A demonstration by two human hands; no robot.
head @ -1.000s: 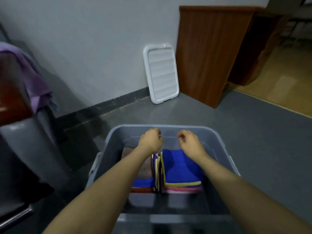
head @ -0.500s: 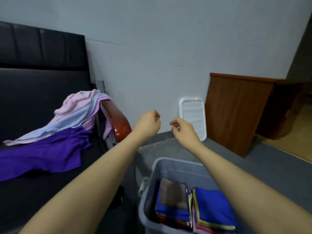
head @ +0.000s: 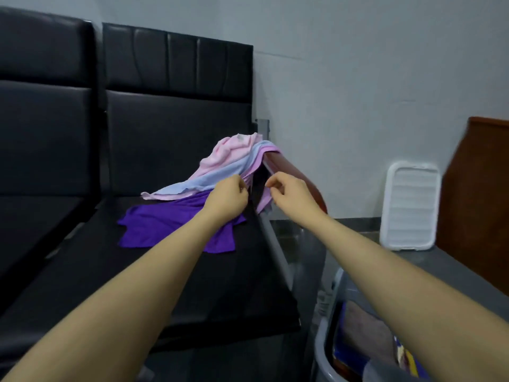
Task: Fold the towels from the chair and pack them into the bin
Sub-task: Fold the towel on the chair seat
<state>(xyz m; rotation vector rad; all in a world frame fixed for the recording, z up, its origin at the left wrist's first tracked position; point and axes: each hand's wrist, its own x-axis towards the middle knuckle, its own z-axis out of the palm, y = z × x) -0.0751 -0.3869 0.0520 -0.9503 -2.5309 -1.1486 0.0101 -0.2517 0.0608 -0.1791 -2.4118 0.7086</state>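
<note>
Black chair against grey wall

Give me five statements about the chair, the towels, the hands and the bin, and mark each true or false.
1. A purple towel lies on the black chair seat. True.
2. The pink towel is folded flat on the floor. False: it drapes unfolded over the chair's armrest.
3. Both hands are inside the bin. False: the left hand and right hand reach toward the towels on the chair.
4. The bin already holds folded towels. True.
5. The white lid covers the bin. False: it leans against the wall.
</note>
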